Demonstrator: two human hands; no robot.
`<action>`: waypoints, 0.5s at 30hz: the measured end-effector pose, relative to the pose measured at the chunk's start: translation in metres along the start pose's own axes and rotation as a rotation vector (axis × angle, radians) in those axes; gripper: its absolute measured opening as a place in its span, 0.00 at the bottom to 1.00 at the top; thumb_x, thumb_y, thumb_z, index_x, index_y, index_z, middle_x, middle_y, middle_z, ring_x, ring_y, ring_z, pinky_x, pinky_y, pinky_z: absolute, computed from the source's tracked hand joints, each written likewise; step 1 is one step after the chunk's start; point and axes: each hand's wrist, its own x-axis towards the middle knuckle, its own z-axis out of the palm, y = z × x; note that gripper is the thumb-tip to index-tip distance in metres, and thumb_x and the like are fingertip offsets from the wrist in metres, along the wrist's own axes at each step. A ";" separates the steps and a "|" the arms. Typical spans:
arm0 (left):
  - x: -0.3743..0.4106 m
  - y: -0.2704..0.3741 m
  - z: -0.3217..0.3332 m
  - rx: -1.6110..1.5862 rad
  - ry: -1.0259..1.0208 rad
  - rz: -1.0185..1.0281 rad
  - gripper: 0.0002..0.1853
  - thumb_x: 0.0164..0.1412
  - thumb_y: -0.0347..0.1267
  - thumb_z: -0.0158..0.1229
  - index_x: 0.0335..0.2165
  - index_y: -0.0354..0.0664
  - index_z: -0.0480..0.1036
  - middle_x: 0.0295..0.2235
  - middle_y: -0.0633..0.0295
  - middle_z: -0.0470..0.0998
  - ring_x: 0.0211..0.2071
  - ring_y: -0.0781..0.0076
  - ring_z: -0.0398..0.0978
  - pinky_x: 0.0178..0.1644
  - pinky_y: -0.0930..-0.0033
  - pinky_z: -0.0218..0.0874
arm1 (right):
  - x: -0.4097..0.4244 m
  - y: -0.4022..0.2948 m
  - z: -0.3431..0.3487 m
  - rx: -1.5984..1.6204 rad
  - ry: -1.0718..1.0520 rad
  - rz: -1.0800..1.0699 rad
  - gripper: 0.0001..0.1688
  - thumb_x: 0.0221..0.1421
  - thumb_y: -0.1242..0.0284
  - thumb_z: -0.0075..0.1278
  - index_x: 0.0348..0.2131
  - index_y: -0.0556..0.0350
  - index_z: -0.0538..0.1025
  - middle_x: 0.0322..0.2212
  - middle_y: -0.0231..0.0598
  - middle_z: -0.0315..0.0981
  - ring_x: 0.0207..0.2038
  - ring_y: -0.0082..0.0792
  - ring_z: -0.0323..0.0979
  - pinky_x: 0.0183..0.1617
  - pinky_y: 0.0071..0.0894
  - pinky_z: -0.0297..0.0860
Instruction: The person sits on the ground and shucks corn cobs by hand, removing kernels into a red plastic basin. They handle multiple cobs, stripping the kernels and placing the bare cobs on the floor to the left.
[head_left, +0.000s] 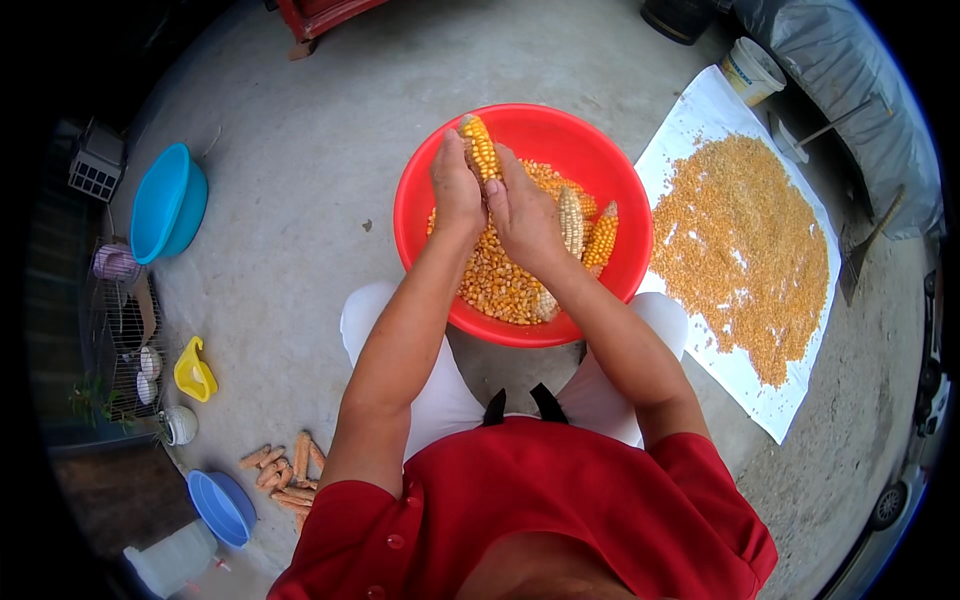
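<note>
A partly shelled corn cob is held tilted between both hands above a red plastic basin. My left hand grips its left side, and my right hand presses on its lower right side with the thumb on the kernels. Loose corn kernels lie in the basin. At the basin's right side rest a pale corn cob and a yellow ear of corn, with more ears partly hidden behind my right hand and wrist.
Kernels are spread on a white sheet to the right. Bare cobs lie on the floor at lower left. Around stand a turquoise basin, a blue basin, a yellow plastic scoop and a white bucket.
</note>
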 end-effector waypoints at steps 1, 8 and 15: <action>0.001 0.001 0.000 -0.047 -0.014 -0.018 0.18 0.66 0.41 0.39 0.34 0.38 0.67 0.27 0.65 0.70 0.27 0.77 0.69 0.31 0.72 0.64 | -0.001 0.002 0.001 -0.033 -0.012 -0.011 0.28 0.60 0.64 0.38 0.55 0.61 0.58 0.39 0.63 0.69 0.36 0.58 0.71 0.39 0.49 0.68; -0.002 0.006 0.007 0.277 0.106 0.088 0.17 0.65 0.40 0.39 0.26 0.41 0.65 0.22 0.69 0.66 0.23 0.81 0.64 0.27 0.74 0.58 | -0.004 0.002 0.004 -0.168 -0.033 -0.057 0.30 0.59 0.63 0.40 0.56 0.59 0.56 0.35 0.60 0.69 0.26 0.56 0.72 0.30 0.50 0.69; -0.002 0.007 0.006 0.071 0.088 -0.038 0.16 0.65 0.39 0.39 0.27 0.41 0.65 0.23 0.69 0.65 0.23 0.83 0.62 0.25 0.75 0.57 | -0.005 0.005 0.006 -0.206 -0.009 -0.058 0.31 0.58 0.63 0.41 0.56 0.58 0.57 0.34 0.58 0.69 0.26 0.56 0.72 0.29 0.50 0.69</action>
